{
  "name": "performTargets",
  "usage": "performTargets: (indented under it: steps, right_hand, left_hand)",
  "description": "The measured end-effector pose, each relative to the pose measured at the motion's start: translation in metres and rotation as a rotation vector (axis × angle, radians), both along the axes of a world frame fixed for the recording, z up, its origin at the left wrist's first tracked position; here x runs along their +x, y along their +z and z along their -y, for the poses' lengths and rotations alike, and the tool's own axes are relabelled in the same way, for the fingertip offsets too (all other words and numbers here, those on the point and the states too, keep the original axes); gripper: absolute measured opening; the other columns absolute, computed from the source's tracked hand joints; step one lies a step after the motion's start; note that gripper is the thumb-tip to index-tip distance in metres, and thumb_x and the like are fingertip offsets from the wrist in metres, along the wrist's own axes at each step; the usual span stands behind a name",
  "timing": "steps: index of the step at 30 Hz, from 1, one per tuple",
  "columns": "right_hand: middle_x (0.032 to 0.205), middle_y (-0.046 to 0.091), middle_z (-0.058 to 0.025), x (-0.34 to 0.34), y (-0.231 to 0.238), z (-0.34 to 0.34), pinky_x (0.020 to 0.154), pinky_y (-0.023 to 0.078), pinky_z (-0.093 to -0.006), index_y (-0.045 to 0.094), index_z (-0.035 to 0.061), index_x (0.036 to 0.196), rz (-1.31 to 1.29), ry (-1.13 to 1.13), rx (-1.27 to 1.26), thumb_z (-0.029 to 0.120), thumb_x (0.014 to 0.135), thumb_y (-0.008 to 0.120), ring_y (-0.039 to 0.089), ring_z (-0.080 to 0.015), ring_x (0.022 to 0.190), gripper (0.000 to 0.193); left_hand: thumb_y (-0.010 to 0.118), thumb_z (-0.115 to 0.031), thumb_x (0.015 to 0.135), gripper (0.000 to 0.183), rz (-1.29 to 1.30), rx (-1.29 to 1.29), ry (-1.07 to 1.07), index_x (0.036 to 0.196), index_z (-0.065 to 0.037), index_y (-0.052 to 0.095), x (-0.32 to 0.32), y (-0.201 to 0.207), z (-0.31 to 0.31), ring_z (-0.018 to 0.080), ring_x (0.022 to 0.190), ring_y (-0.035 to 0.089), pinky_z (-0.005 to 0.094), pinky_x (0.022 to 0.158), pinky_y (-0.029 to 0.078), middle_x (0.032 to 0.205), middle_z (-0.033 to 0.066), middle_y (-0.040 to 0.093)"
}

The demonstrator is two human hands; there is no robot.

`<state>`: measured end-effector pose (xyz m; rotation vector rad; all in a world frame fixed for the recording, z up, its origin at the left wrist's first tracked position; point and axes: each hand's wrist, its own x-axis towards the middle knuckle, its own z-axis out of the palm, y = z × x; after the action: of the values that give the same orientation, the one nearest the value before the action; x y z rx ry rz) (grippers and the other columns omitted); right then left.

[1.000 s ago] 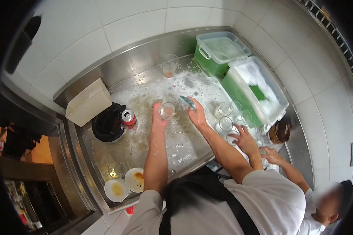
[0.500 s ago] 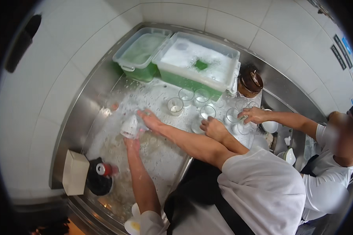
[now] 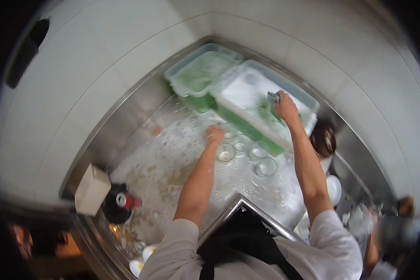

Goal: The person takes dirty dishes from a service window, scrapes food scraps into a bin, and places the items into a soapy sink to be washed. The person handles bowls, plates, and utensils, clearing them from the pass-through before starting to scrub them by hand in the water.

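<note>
Bright even overhead light; overall motion blur; strong fisheye bending; dark vignette at rim.

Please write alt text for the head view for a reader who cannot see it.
Seen from above, a person's left hand rests at a glass in a soapy steel sink, while the right hand holds a sponge over a foam-filled green tub. More glasses stand nearby.

1 head-worn fisheye view looks steeply down from above the person's shoulders onto a wet steel sink (image 3: 172, 158) in a tiled corner, at arm's length. Both forearms enter from the lower edge. Straight edges bend near the dark rim.
</note>
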<state>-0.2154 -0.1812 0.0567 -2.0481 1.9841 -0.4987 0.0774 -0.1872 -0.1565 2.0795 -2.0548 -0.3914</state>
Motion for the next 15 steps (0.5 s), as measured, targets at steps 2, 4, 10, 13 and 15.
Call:
performTargets:
  steps: [2, 4, 10, 13, 15]
  right_hand:
    - [0.113, 0.058, -0.0188, 0.030, 0.020, -0.018, 0.087, 0.046, -0.0422, 0.057, 0.0052, 0.108, 0.122, -0.050, -0.211, 0.007, 0.077, 0.056, 0.057, -0.0369, 0.104, 0.031]
    - [0.105, 0.058, -0.0169, 0.113, 0.047, -0.035, 0.086, 0.045, -0.0404, 0.052, 0.0063, 0.105, 0.454, 0.362, -0.306, 0.002, 0.075, 0.057, 0.057, -0.0371, 0.098, 0.031]
    - [0.119, 0.055, -0.0153, 0.374, 0.037, -0.124, 0.092, 0.042, -0.0363, 0.050, 0.0086, 0.115, 0.669, 1.038, 0.093, 0.003, 0.074, 0.062, 0.054, -0.0306, 0.109, 0.042]
    - [0.134, 0.046, -0.0192, 0.459, 0.022, -0.188, 0.103, 0.035, -0.0370, 0.038, 0.0124, 0.137, 0.657, 1.378, 0.467, 0.021, 0.070, 0.074, 0.047, -0.0327, 0.122, 0.077]
    - [0.138, 0.041, -0.0237, 0.504, -0.022, -0.243, 0.106, 0.033, -0.0411, 0.027, 0.0084, 0.145, 0.408, 1.477, 0.333, 0.033, 0.065, 0.079, 0.044, -0.0378, 0.125, 0.098]
  left_hand:
    - [0.054, -0.044, 0.082, 0.042, -0.745, 0.116, 0.155, 0.078, -0.005, 0.068, -0.070, 0.035, -0.019, 0.0259, 0.077, 0.063, 0.0416, 0.073, 0.048, 0.085, 0.0111, 0.067]
    - [0.054, -0.049, 0.084, 0.046, -1.127, 0.071, 0.364, 0.081, -0.005, 0.067, -0.038, 0.044, -0.053, 0.0211, 0.070, 0.061, 0.0395, 0.069, 0.048, 0.079, 0.0080, 0.066]
    - [0.042, -0.060, 0.089, 0.055, -3.238, -0.882, 0.792, 0.099, -0.009, 0.059, 0.133, 0.017, -0.216, 0.0194, 0.077, 0.057, 0.0383, 0.078, 0.046, 0.089, 0.0051, 0.061]
    - [0.039, -0.063, 0.089, 0.057, -2.986, -1.294, 0.653, 0.110, -0.012, 0.056, 0.199, 0.016, -0.285, 0.0224, 0.096, 0.055, 0.0418, 0.091, 0.042, 0.104, 0.0064, 0.060]
    - [0.037, -0.065, 0.088, 0.063, -2.560, -1.452, -0.001, 0.127, -0.017, 0.048, 0.232, -0.027, -0.333, 0.0249, 0.114, 0.050, 0.0443, 0.102, 0.036, 0.123, 0.0072, 0.055]
